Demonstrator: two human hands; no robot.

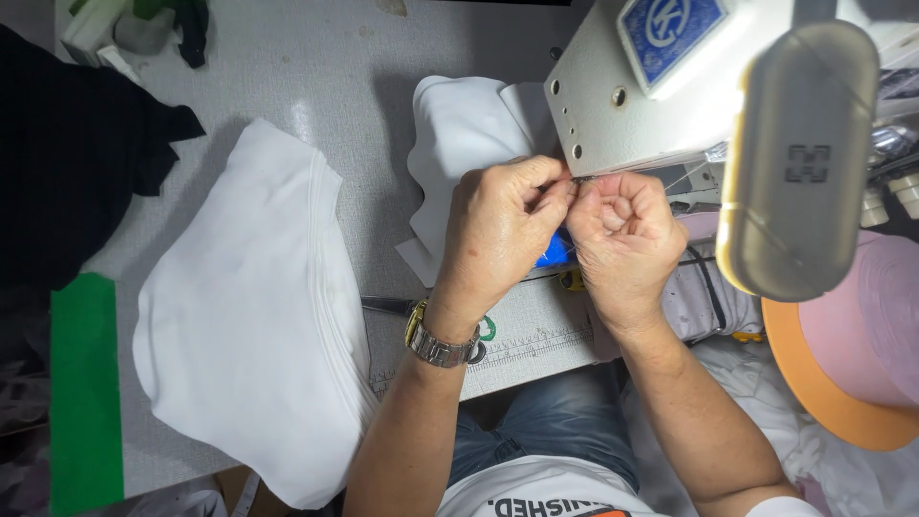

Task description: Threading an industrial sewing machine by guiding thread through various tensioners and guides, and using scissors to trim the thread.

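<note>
Together, the left hand (498,225) and right hand (622,230) pinch a thin thread (682,178) at the sewing machine (632,96); it runs toward 2 o'clock. Both fists curl tight, knuckles up, above the table (364,57).

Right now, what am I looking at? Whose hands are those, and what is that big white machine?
You see this from a camera worn on a person's head, looking down, so the two hands belong to that person. The big white machine at the top is a sewing machine. The left hand, with a metal wristwatch, and the right hand are pressed close together just under the machine. Their fingertips pinch something very small, perhaps a thread, but it is too fine to tell. A blue thing peeks out between the hands. On the grey table lies a large folded white cloth, and another white cloth sits behind the hands. Black fabric lies at the far left, above a green strip. On the right is a big pink roll with an orange rim.
</note>
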